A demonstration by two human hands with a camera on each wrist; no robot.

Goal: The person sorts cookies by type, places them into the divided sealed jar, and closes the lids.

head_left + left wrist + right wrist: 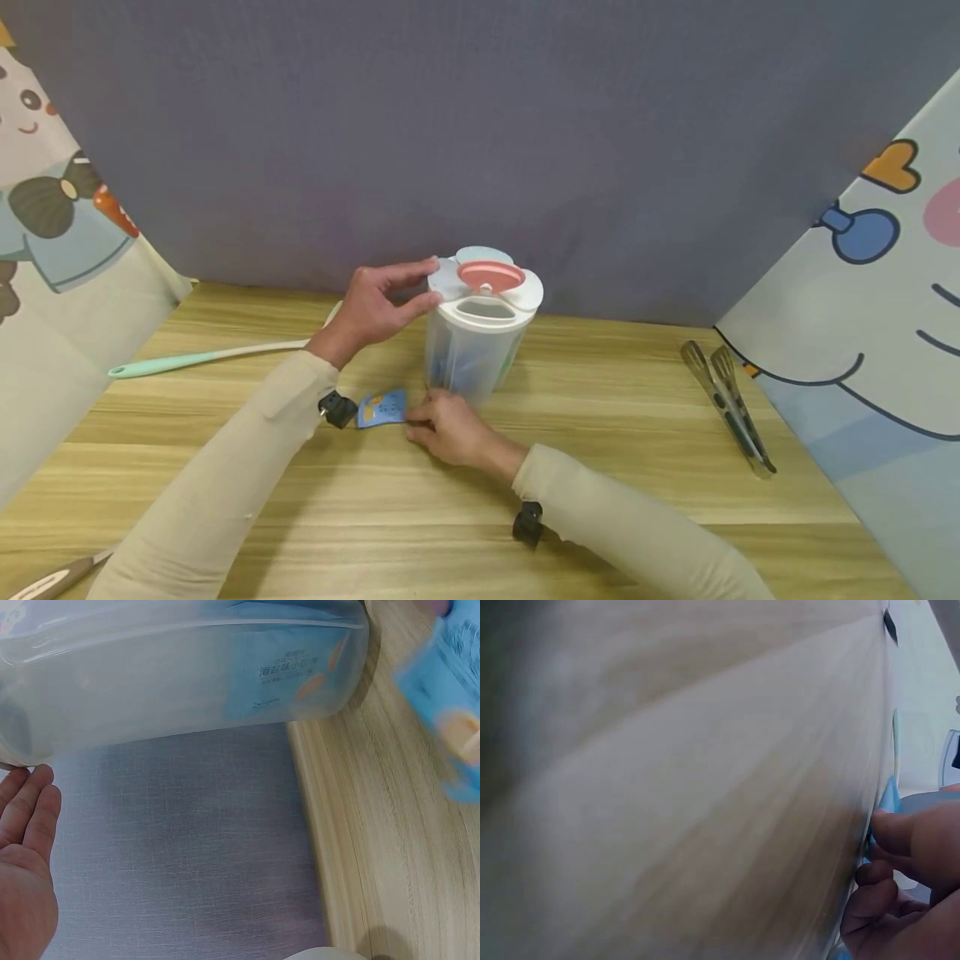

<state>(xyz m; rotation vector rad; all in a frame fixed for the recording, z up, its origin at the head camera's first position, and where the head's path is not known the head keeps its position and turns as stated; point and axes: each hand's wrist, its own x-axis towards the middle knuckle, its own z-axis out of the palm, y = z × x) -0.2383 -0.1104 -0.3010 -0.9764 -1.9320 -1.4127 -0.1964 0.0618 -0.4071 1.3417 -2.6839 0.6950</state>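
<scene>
A tall translucent plastic container (468,358) stands upright on the table, its white lid (530,292) bearing petal-like flaps and a coral-pink centre. My left hand (373,308) touches the lid's left edge, with fairly straight fingers against the rim in the left wrist view. Through the container's wall shows a blue packet with print (277,671). Just in front of the container, my right hand (453,429) pinches the right end of another small blue packet (382,408) between thumb and fingers. That packet is low over the table; the left wrist view shows it blurred.
On the left lies a utensil with a mint-green handle (161,365), its far end partly behind my left wrist. Metal tongs (723,404) lie at the right. A brown-handled utensil (63,577) pokes in at the lower left. A grey wall (480,125) rises behind the table.
</scene>
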